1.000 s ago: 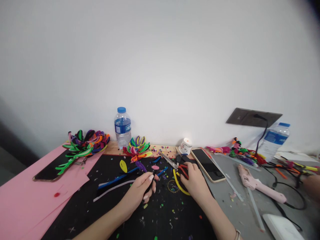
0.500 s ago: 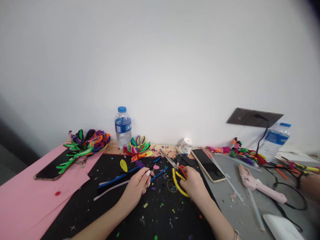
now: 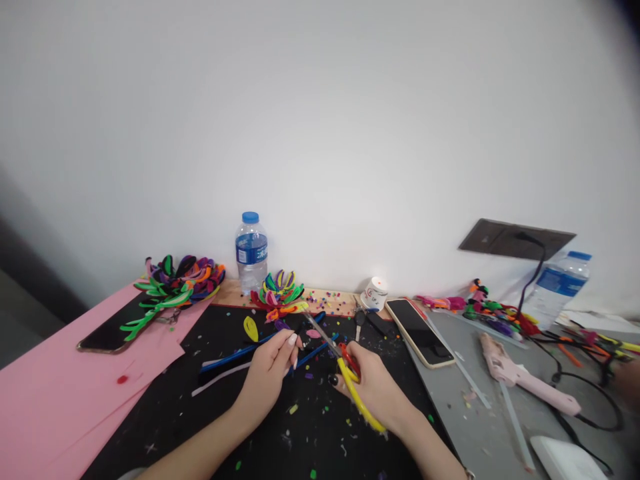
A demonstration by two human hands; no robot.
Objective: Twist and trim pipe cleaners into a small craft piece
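At far left, a flat pink paper sheet (image 3: pixel 50 420) bears a dark smartphone (image 3: pixel 97 339) and part of a bushy bouquet of looped pipe cleaners (image 3: pixel 193 277); on the black mat (image 3: pixel 275 460), a blue pipe cleaner (image 3: pixel 227 359) lies near a yellow teardrop loop (image 3: pixel 251 329), both fuzzy in pile and likely light and springy; behind stands a clear plastic bottle (image 3: pixel 251 250); left of centre, the left hand (image 3: pixel 274 360) pinches a dark strip (image 3: pixel 301 327) between thumb and fingertips, its exact form hard to tell against the mat; the strip is probably soft, pliable and best held close to its end; just right of it, above the mat, are the scissors (image 3: pixel 345 368), smooth metal blades pointing forward and left; they are presumably stiff, light and sharp, and are safest held by the curved yellow-and-red handles; the right hand (image 3: pixel 370 381) curls around these handles; farther right lie a pale-edged, glossy phone (image 3: pixel 420 333) and a pink glue gun (image 3: pixel 530 385) of hard, moulded appearance.
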